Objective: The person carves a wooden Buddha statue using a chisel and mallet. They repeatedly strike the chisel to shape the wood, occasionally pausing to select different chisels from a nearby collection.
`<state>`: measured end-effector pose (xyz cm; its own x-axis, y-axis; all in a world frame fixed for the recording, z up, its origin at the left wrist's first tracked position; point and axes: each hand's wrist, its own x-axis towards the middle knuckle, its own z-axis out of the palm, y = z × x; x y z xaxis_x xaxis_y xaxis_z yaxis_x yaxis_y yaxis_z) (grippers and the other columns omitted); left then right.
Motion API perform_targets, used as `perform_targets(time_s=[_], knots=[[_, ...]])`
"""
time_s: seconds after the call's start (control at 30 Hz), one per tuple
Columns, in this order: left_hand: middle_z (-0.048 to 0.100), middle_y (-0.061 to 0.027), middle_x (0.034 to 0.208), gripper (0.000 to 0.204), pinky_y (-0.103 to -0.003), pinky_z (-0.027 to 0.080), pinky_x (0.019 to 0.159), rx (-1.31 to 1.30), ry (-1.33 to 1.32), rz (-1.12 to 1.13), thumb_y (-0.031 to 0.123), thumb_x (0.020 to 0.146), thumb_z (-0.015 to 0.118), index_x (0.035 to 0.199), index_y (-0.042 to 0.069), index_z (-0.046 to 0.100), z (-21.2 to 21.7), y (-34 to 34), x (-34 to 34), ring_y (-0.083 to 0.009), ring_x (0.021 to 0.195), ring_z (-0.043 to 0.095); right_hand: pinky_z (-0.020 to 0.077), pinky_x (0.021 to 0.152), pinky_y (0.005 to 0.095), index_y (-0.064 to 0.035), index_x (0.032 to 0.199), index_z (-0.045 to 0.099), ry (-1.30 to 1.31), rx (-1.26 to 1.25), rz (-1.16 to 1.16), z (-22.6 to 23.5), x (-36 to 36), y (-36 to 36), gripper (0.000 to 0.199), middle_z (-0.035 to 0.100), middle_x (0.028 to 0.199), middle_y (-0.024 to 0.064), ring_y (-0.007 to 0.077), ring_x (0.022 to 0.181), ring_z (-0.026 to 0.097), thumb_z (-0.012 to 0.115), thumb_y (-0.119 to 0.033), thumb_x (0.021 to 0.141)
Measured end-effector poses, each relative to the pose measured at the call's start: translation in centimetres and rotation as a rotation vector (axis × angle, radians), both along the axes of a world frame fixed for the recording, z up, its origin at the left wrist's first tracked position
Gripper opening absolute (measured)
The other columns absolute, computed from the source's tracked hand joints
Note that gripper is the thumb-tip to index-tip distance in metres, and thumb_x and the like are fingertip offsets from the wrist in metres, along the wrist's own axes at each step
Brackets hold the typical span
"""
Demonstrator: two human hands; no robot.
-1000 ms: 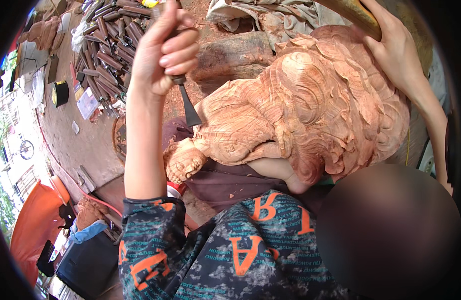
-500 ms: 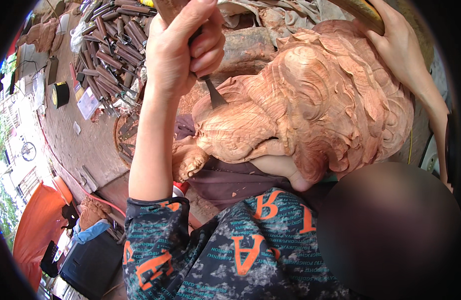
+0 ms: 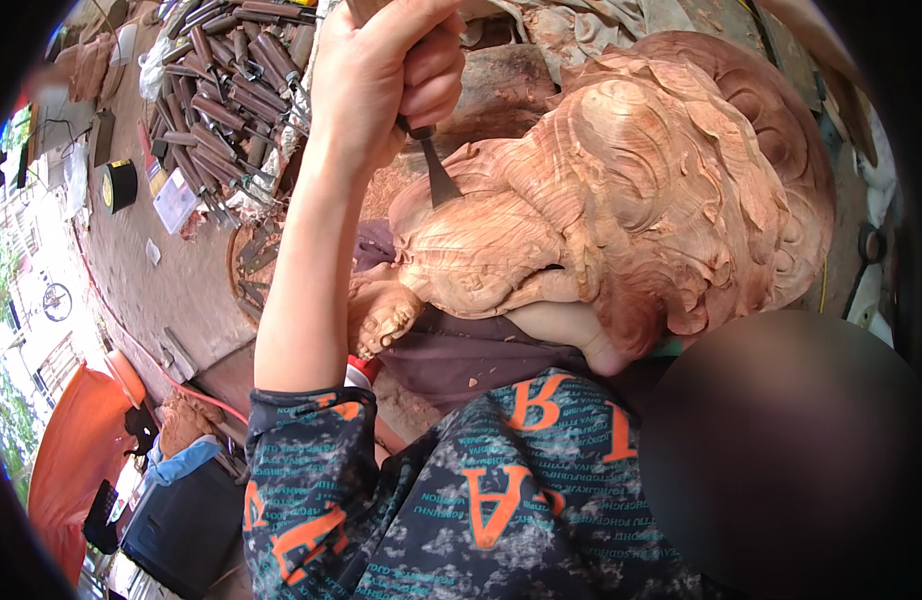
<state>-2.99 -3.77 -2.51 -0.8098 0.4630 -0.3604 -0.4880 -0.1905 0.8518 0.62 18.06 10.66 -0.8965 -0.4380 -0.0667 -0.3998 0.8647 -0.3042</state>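
My left hand (image 3: pixel 396 85) is wrapped round the handle of a chisel (image 3: pixel 440 180), which points down. Its flat, flared blade meets the left part of a large reddish wood carving (image 3: pixel 621 170). Swirls, ridges and fine grooves cover the carving, which lies across the middle and right. A smaller knobbly carved end (image 3: pixel 386 318) sticks out at its lower left. At the upper right edge my right forearm (image 3: pixel 831 65) shows only in part, smeared. My right hand lies past the edge of the picture, and whatever it holds is hidden.
Many brown-handled carving tools (image 3: pixel 231 95) lie heaped at the upper left, near a brush (image 3: pixel 155 175) and a black tape roll (image 3: pixel 120 187). Dark cloth (image 3: pixel 461 360) and a bare foot (image 3: pixel 571 335) are under the carving's near side. A black case (image 3: pixel 186 525) stands lower left.
My right hand, earlier over the carving's far right with a wooden-looking tool in it, has risen out of view. My left hand and the chisel appear slightly further right and higher.
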Motion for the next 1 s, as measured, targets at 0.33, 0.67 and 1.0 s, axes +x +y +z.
perform_targets(time_s=[0.33,0.67,1.0], knots=[[0.03,0.0065,0.05,0.032,-0.024,0.018,0.034,-0.016,-0.025,0.016,0.03,0.097,0.065,0.077,0.013,0.047,-0.3,0.3,-0.2,-0.0065,0.034,0.025,0.0513,0.091,0.0393,0.001,0.132,0.052,-0.005,0.006,0.037,-1.2,1.1,-0.6,0.05,0.065,0.106,0.0202,0.029,0.1,0.065,0.062,0.0,0.083],[0.03,0.0066,0.049,0.037,-0.025,0.018,0.034,-0.051,-0.073,0.042,0.035,0.097,0.064,0.073,0.012,0.049,-0.3,0.1,-0.4,-0.0064,0.035,0.025,0.0513,0.091,0.0399,0.0012,0.132,0.052,-0.016,0.026,0.018,-1.6,1.5,-0.2,0.05,0.066,0.11,0.0208,0.0291,0.103,0.065,0.061,0.0,0.083],[0.027,0.0082,0.05,0.033,-0.023,0.017,0.035,-0.028,-0.001,0.134,0.038,0.1,0.059,0.079,0.013,0.057,1.4,-0.6,-0.1,-0.0049,0.036,0.022,0.0505,0.095,0.0397,-0.0001,0.135,0.049,0.056,-0.054,0.022,-3.9,1.8,4.1,0.056,0.065,0.12,0.0212,0.0312,0.114,0.064,0.059,0.004,0.08]])
